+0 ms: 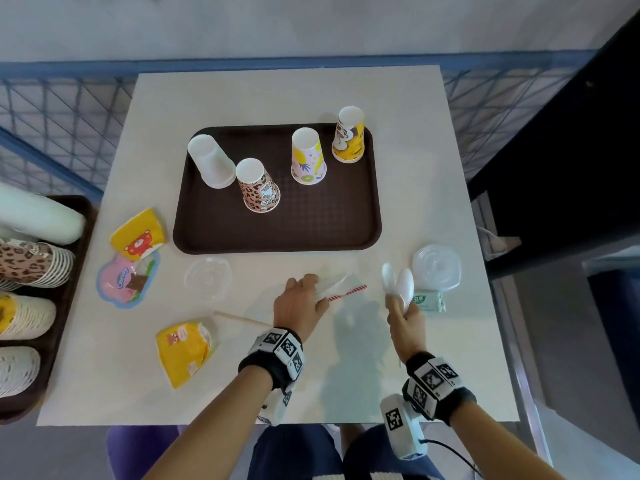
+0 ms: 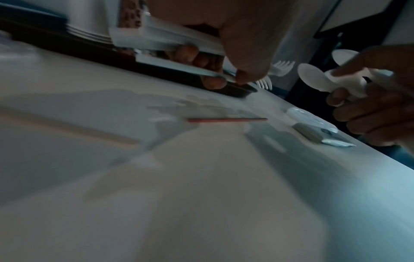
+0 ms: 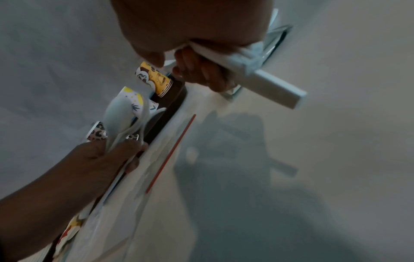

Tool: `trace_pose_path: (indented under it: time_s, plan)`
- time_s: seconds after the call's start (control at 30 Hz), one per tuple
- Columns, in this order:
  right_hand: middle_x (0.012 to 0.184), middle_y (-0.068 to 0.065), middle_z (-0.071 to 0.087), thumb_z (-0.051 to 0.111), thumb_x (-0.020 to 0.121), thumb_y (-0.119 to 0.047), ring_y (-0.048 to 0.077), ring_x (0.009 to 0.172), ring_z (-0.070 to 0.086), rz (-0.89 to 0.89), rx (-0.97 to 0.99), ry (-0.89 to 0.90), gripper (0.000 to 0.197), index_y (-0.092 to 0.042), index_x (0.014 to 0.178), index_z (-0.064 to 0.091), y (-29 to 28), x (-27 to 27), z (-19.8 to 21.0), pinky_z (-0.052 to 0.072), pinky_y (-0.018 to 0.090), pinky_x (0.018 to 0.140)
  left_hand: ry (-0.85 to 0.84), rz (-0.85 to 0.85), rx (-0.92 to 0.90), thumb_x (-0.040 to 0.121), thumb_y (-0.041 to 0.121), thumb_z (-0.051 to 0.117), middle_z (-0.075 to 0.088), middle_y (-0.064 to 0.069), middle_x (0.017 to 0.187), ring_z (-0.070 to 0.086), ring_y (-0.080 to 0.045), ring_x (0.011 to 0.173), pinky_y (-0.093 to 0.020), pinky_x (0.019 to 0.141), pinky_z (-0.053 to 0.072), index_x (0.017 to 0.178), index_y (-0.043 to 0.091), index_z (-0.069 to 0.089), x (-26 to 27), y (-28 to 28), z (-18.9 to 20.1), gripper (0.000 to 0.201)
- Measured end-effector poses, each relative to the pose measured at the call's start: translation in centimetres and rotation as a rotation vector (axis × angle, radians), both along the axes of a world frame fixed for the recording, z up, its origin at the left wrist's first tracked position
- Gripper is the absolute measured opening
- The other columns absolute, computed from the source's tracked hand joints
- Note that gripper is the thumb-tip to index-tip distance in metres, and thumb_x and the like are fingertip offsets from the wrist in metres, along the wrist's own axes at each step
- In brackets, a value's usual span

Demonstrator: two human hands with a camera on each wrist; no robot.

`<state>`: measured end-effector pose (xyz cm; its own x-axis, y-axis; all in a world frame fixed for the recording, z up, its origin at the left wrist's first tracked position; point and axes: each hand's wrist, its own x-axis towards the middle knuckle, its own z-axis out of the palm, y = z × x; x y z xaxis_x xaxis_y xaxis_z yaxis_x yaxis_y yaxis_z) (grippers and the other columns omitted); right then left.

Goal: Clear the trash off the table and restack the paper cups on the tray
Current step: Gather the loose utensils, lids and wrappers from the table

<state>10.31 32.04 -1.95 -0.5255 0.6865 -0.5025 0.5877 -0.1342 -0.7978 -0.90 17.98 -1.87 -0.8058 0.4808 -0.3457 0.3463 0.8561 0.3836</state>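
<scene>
A brown tray (image 1: 277, 233) holds several upside-down paper cups: white (image 1: 212, 161), leopard (image 1: 259, 187), fruit-print (image 1: 308, 157) and yellow cartoon (image 1: 349, 135). Just in front of the tray, my left hand (image 1: 313, 289) pinches pale plastic forks (image 2: 281, 68) by their handles, low over the table. Beside its fingers a red striped straw (image 1: 346, 293) lies flat. To the right, my right hand (image 1: 401, 313) grips white plastic spoons (image 1: 398, 280), bowls pointing up. Their handles (image 3: 275, 88) stick out below the right palm.
Loose on the table: two clear lids (image 1: 207, 278) (image 1: 437, 266), a green tissue packet (image 1: 427, 301), a wooden stick (image 1: 242, 318), flattened yellow cups (image 1: 138, 233) (image 1: 185, 351) and a pink wrapper (image 1: 128, 280). Cup stacks (image 1: 31, 265) lie on a second tray at far left.
</scene>
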Motion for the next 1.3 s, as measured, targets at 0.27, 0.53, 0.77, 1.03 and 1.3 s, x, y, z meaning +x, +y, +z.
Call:
trace_pose_path:
  time_s: [0.27,0.53,0.77,1.03,1.3]
  plan:
    - [0.047,-0.001,0.031,0.060,0.087,-0.020,0.015,0.047,0.028,-0.060,0.127,-0.071,0.049,-0.016,0.048,0.030,2.0,2.7,-0.7,0.024,0.028,0.048,0.047,-0.222,-0.020,0.090,0.031,0.051,0.068,-0.016,0.103,0.055,-0.033,0.103,-0.038,0.083,0.037,0.109,0.005,0.056,0.7,3.4,-2.0,0.033]
    - [0.048,-0.001,0.028,0.060,0.085,-0.015,0.015,0.048,0.025,0.002,0.195,-0.067,0.048,-0.014,0.050,0.027,2.3,3.2,-0.2,0.023,0.028,0.048,-0.012,-0.240,-0.168,0.094,0.011,0.039,0.058,-0.014,0.117,0.060,-0.036,0.104,-0.042,0.080,0.046,0.115,0.005,0.050,1.6,3.0,-1.7,0.025]
    - [0.050,0.002,0.032,0.058,0.084,-0.016,0.020,0.050,0.031,0.230,0.215,-0.077,0.044,-0.014,0.050,0.030,-0.4,0.1,0.1,0.026,0.029,0.047,-0.102,-0.091,-0.235,0.093,0.015,0.043,0.053,-0.015,0.119,0.060,-0.035,0.103,-0.040,0.080,0.048,0.115,0.001,0.048,3.2,0.4,-0.7,0.027]
    - [0.046,-0.002,0.031,0.057,0.084,-0.013,0.014,0.046,0.029,0.263,0.254,-0.032,0.044,-0.017,0.049,0.031,-3.4,-2.1,1.3,0.024,0.026,0.046,-0.127,-0.026,-0.158,0.092,0.014,0.045,0.049,-0.017,0.123,0.060,-0.038,0.101,-0.040,0.076,0.047,0.117,-0.001,0.046,4.2,-1.2,-0.9,0.029]
    - [0.054,0.003,0.049,0.065,0.080,-0.024,0.023,0.054,0.047,0.501,0.358,-0.089,0.019,-0.012,0.070,0.054,-7.0,-3.5,0.2,0.035,0.027,0.056,-0.162,0.596,0.275,0.088,0.019,0.051,0.065,-0.022,0.100,0.061,-0.040,0.093,-0.039,0.072,0.045,0.109,0.002,0.048,3.0,-8.0,0.9,0.027]
